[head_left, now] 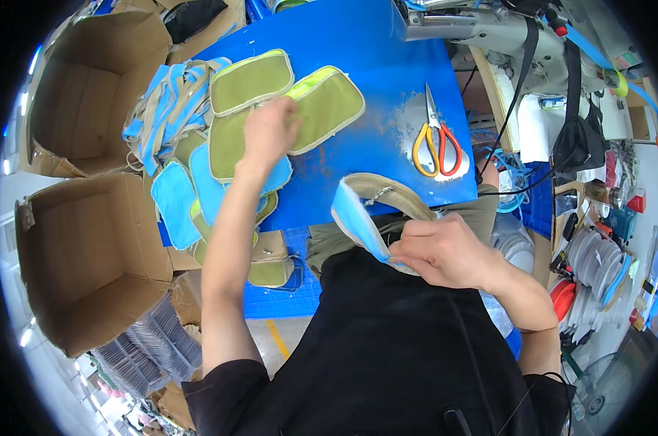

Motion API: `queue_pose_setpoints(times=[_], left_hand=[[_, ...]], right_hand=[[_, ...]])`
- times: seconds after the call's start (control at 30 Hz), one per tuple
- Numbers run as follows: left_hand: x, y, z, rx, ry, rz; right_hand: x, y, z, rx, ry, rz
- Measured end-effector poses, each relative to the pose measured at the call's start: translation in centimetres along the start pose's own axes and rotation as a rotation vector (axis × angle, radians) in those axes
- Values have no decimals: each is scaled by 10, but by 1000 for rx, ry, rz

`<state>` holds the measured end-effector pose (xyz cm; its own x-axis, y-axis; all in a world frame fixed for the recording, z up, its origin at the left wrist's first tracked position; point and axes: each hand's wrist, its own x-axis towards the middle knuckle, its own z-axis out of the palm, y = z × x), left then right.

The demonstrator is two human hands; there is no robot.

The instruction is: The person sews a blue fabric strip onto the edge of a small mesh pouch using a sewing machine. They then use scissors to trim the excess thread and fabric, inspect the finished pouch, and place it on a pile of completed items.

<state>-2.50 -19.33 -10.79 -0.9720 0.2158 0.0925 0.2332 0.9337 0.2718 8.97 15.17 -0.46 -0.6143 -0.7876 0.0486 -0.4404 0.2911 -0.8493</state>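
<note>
1. Fingers of the right hand (445,251) are clenched on a blue and beige pouch (362,211), held close to the person's body just off the near edge of the blue desk (387,58). The pouch stands open, its beige rim curving up toward the desk.
2. On the desk, just beyond the pouch and to its right, lie scissors (434,142) with one orange and one yellow handle, blades pointing away from the person.
3. The left hand (269,131) reaches out over the desk, well apart from the pouch and to its left. It is pressed down on a green mesh panel (231,145) with a beige border, fingers curled at the panel's edge; whether it grips the panel or only rests on it cannot be told.
4. Two more green panels (329,102) lie touching that one, overlapping it on the far side.
5. Blue panels (176,200) hang over the desk's left edge under the green ones, and a heap of blue and beige straps (165,102) sits just beyond them.
6. Left of the desk stand two open cardboard boxes (89,254), one nearer and one farther.
7. At the far right corner of the desk is a sewing machine (482,25), with a black strap hanging down from it.
</note>
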Motion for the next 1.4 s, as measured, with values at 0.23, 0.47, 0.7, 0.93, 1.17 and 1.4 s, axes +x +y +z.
queue_pose_setpoints(times=[0.23, 0.47, 0.7, 0.93, 1.17, 1.4], left_hand=[[3, 44, 41, 149, -123, 176], [24, 58, -38, -444, 206, -239], [-29, 105, -59, -1870, 275, -603], [-66, 175, -59, -2035, 10, -533], [-43, 121, -32, -1912, -313, -176], [-8, 111, -41, -1570, -639, -238]], right_hand=[[-9, -6, -1, -24, -47, -39], [-14, -12, -10, -66, -14, -69], [21, -32, -15, -349, 84, -182], [55, -14, -20, -732, 322, -195], [56, -20, -32, -483, 452, -160], [55, -29, -49, -420, 465, -89]])
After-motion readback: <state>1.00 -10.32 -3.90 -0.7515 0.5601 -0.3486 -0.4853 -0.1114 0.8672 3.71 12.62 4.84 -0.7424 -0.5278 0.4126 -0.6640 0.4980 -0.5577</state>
